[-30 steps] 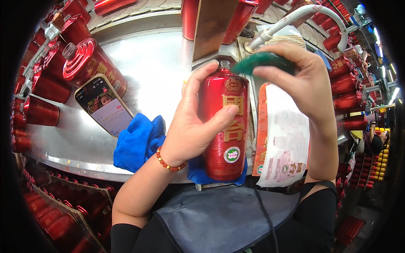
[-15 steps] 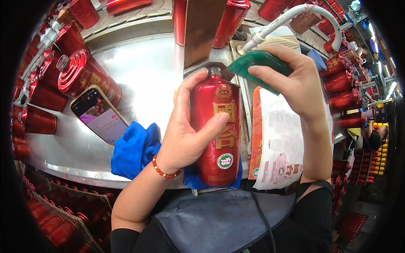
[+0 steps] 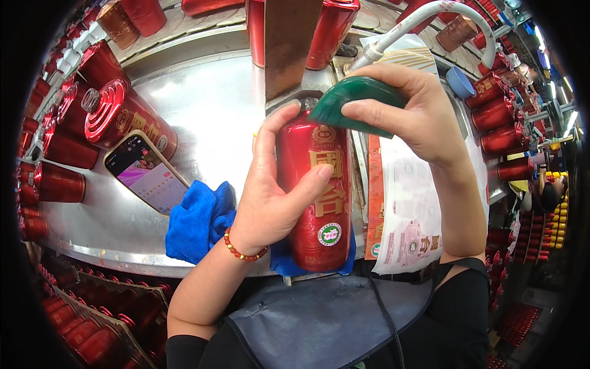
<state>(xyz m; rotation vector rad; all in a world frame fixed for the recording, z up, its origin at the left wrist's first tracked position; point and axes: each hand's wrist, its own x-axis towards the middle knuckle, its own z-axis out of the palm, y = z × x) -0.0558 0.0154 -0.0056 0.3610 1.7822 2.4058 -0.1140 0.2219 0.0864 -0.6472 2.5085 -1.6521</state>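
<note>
A red bottle (image 3: 316, 237) with raised gold characters and a round green-and-white sticker lies in front of me, its threaded neck pointing away. My left hand (image 3: 261, 200) is wrapped around its left side, thumb across the front and fingers up by the neck. In my right hand (image 3: 415, 114) is a flat green scraper (image 3: 351, 101), pinched between thumb and fingers, its blurred left edge over the bottle's shoulder. Whether it touches the surface I cannot tell. A blue cloth (image 3: 284, 263) shows beneath the bottle's base.
Left on the metal worktop (image 3: 215, 111) are a crumpled blue cloth (image 3: 198, 221), a phone (image 3: 144, 169) with its screen lit, and another red bottle (image 3: 126, 114). Printed transfer sheets (image 3: 405, 197) lie right of my bottle. A curved white pipe (image 3: 405, 27) arches at the far right.
My right hand has moved the green scraper left and slightly down, from beside the neck to over the bottle's shoulder. My left hand keeps its hold on the bottle.
</note>
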